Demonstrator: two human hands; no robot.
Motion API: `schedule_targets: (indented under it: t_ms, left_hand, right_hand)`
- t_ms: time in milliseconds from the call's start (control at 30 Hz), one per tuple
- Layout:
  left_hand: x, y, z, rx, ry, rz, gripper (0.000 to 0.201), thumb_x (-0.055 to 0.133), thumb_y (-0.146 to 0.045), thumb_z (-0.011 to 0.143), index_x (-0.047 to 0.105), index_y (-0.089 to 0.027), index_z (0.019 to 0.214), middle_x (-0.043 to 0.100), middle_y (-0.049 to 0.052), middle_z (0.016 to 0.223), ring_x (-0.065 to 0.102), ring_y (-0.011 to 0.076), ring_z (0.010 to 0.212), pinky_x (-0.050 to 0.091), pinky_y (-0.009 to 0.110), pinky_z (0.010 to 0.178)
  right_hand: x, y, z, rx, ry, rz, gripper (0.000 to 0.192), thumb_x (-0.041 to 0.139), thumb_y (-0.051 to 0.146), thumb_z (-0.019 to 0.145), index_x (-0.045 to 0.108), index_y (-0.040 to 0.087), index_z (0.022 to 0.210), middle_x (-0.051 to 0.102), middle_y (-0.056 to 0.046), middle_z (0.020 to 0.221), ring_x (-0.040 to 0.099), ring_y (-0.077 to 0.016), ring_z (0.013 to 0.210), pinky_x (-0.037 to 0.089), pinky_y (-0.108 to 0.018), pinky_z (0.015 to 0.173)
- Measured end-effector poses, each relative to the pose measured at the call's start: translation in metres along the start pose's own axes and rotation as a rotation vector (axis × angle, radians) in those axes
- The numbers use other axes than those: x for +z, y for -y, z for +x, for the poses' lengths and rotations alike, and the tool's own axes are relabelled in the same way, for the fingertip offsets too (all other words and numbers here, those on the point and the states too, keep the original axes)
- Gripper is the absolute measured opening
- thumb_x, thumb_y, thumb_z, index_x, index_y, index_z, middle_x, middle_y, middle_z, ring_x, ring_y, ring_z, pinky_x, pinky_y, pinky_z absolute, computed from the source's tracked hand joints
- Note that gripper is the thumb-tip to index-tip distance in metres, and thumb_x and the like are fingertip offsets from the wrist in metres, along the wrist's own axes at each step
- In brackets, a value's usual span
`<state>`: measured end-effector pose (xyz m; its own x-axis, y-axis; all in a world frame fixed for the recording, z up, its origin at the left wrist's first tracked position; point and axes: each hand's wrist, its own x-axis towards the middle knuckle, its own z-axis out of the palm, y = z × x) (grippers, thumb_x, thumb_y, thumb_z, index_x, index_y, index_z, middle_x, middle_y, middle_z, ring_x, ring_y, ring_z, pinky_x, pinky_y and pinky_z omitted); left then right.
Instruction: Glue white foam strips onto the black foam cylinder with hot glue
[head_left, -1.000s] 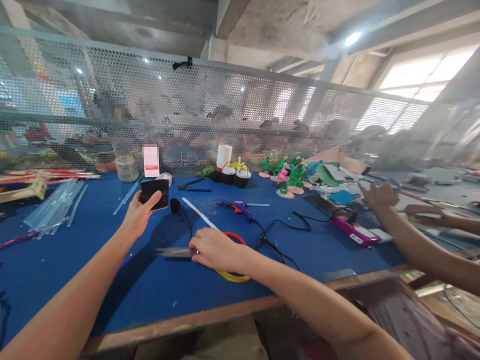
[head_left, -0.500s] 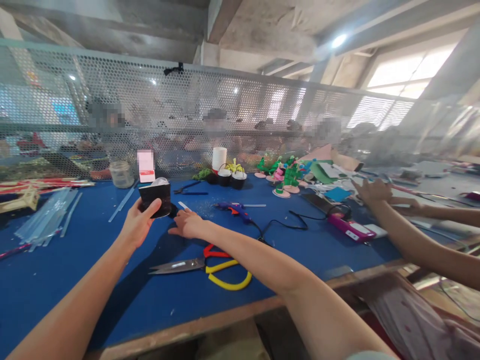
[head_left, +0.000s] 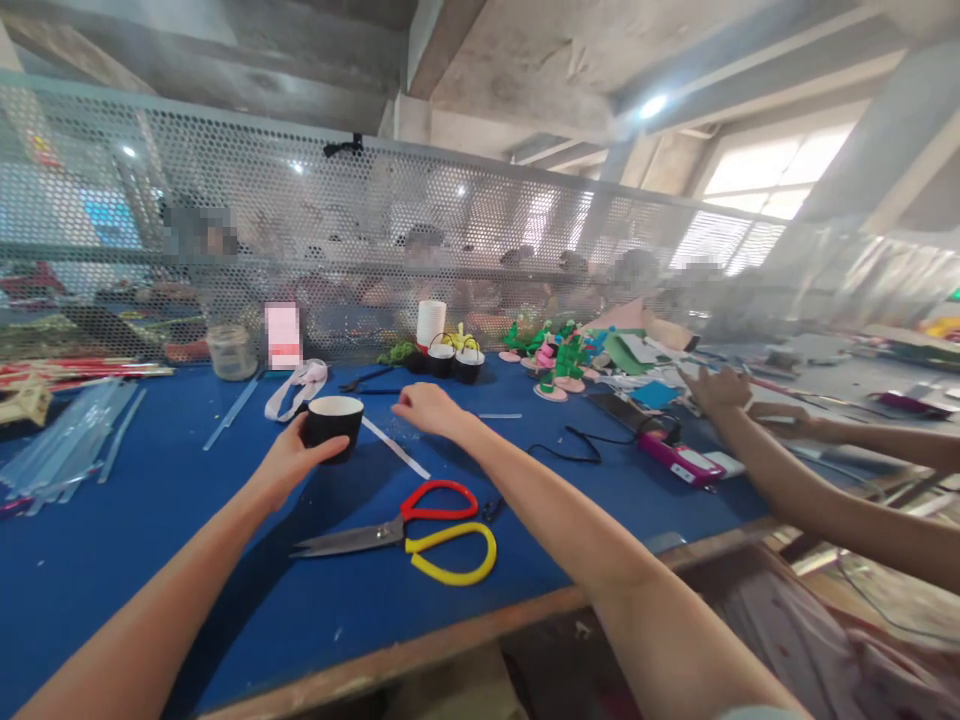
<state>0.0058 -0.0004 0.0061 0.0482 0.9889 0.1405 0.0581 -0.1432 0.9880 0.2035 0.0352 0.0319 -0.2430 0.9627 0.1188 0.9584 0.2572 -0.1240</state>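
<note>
My left hand [head_left: 289,462] grips a black paper cup [head_left: 334,432] with a white inside, held upright above the blue table, thumb across its front. A white ribbon [head_left: 295,388] lies looped behind the cup. A white strip [head_left: 397,447] runs out to the cup's right. Bent fingers close on my right hand [head_left: 431,408], which is low over the table; whatever is under it is hidden. A thin clear glue stick [head_left: 499,415] shows beyond my right wrist. Large scissors [head_left: 390,535] with one red and one yellow handle lie nearest me.
Clear glue sticks [head_left: 75,435] lie at left, near a plastic jar [head_left: 232,353]. Small black buckets [head_left: 469,362] and green figures [head_left: 570,360] stand toward the mesh screen [head_left: 360,230]. A magenta power strip [head_left: 679,460] and cord lie at right, beside another person's hand [head_left: 716,390].
The cup has moved right and turned to show its white opening. My right hand has moved right, away from the cup, and now covers where the glue gun lay. The ribbon and strip are now exposed.
</note>
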Motion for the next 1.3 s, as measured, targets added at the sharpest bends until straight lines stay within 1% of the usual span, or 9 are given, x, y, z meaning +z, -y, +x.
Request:
schedule_targets:
  t_ms: [133, 200, 333, 500, 633, 767, 833, 1067, 1300]
  left_hand:
    - [0.012, 0.001, -0.01, -0.012, 0.112, 0.137, 0.062, 0.075, -0.035, 0.048, 0.05, -0.014, 0.101, 0.063, 0.009, 0.099, 0.059, 0.0254, 0.093, 0.046, 0.04, 0.084]
    - [0.016, -0.001, -0.014, -0.011, 0.168, 0.205, 0.057, 0.073, -0.037, 0.051, 0.051, -0.015, 0.098, 0.064, 0.008, 0.097, 0.059, 0.0256, 0.091, 0.047, 0.039, 0.082]
    - [0.016, -0.005, -0.019, -0.083, 0.228, 0.314, 0.052, 0.071, -0.04, 0.053, 0.054, -0.015, 0.096, 0.066, 0.009, 0.094, 0.06, 0.0274, 0.091, 0.048, 0.037, 0.079]
    - [0.012, -0.007, -0.02, -0.158, 0.264, 0.092, 0.056, 0.07, -0.038, 0.057, 0.051, -0.014, 0.104, 0.063, 0.011, 0.106, 0.056, 0.0248, 0.102, 0.045, 0.033, 0.087]
    - [0.011, -0.007, -0.02, -0.18, 0.293, 0.061, 0.056, 0.068, -0.039, 0.059, 0.052, -0.016, 0.107, 0.061, 0.01, 0.111, 0.055, 0.0236, 0.104, 0.044, 0.03, 0.085]
    - [0.008, -0.009, -0.019, -0.176, 0.289, 0.158, 0.06, 0.067, -0.04, 0.059, 0.049, -0.017, 0.111, 0.061, 0.008, 0.109, 0.055, 0.0223, 0.1, 0.044, 0.028, 0.081]
    - [0.006, -0.012, -0.018, -0.143, 0.31, 0.211, 0.056, 0.067, -0.04, 0.059, 0.05, -0.017, 0.107, 0.063, 0.005, 0.098, 0.057, 0.0205, 0.092, 0.045, 0.028, 0.076]
    - [-0.002, -0.013, -0.012, -0.079, 0.268, 0.267, 0.044, 0.068, -0.039, 0.056, 0.051, -0.016, 0.089, 0.056, -0.002, 0.07, 0.054, 0.0143, 0.065, 0.038, 0.023, 0.055]
    - [-0.003, -0.013, -0.014, -0.1, 0.27, 0.107, 0.039, 0.066, -0.041, 0.06, 0.052, -0.017, 0.087, 0.058, -0.001, 0.072, 0.056, 0.0147, 0.065, 0.044, 0.025, 0.057]
  right_hand:
    - [0.001, -0.052, -0.031, 0.254, 0.003, -0.048, 0.029, 0.047, 0.024, 0.08, 0.063, 0.004, 0.094, 0.062, -0.022, 0.099, 0.059, -0.027, 0.094, 0.043, -0.029, 0.073]
    - [0.011, -0.067, -0.04, 0.309, 0.033, -0.031, 0.024, 0.051, 0.019, 0.076, 0.064, 0.006, 0.091, 0.064, -0.021, 0.097, 0.06, -0.0268, 0.092, 0.043, -0.028, 0.072]
    - [0.031, -0.075, -0.043, 0.348, 0.05, 0.056, 0.018, 0.054, 0.009, 0.068, 0.066, 0.007, 0.081, 0.065, -0.02, 0.091, 0.06, -0.0278, 0.091, 0.043, -0.027, 0.072]
    - [0.031, -0.075, -0.038, 0.417, -0.073, 0.229, 0.03, 0.051, 0.011, 0.069, 0.057, 0.004, 0.098, 0.064, -0.019, 0.093, 0.061, -0.0256, 0.086, 0.044, -0.027, 0.065]
    - [0.014, -0.065, -0.045, 0.341, -0.179, 0.419, 0.037, 0.048, 0.017, 0.074, 0.047, 0.009, 0.11, 0.065, -0.009, 0.093, 0.062, -0.0148, 0.079, 0.045, -0.021, 0.061]
    - [-0.004, -0.046, -0.062, 0.153, -0.151, 0.921, 0.018, 0.052, 0.025, 0.071, 0.054, 0.011, 0.083, 0.063, -0.003, 0.067, 0.058, -0.011, 0.057, 0.044, -0.02, 0.051]
    - [-0.008, -0.037, -0.07, 0.093, -0.105, 1.034, 0.018, 0.057, 0.028, 0.067, 0.053, 0.013, 0.075, 0.06, -0.001, 0.059, 0.054, -0.0094, 0.049, 0.043, -0.02, 0.046]
    - [-0.009, -0.022, -0.084, -0.106, -0.082, 1.091, 0.025, 0.057, 0.034, 0.067, 0.057, 0.013, 0.08, 0.065, -0.007, 0.079, 0.058, -0.0104, 0.054, 0.045, -0.021, 0.046]
    - [-0.004, -0.023, -0.089, -0.081, -0.089, 0.945, 0.024, 0.057, 0.038, 0.068, 0.056, 0.014, 0.066, 0.056, 0.0, 0.049, 0.051, -0.0105, 0.044, 0.043, -0.023, 0.044]
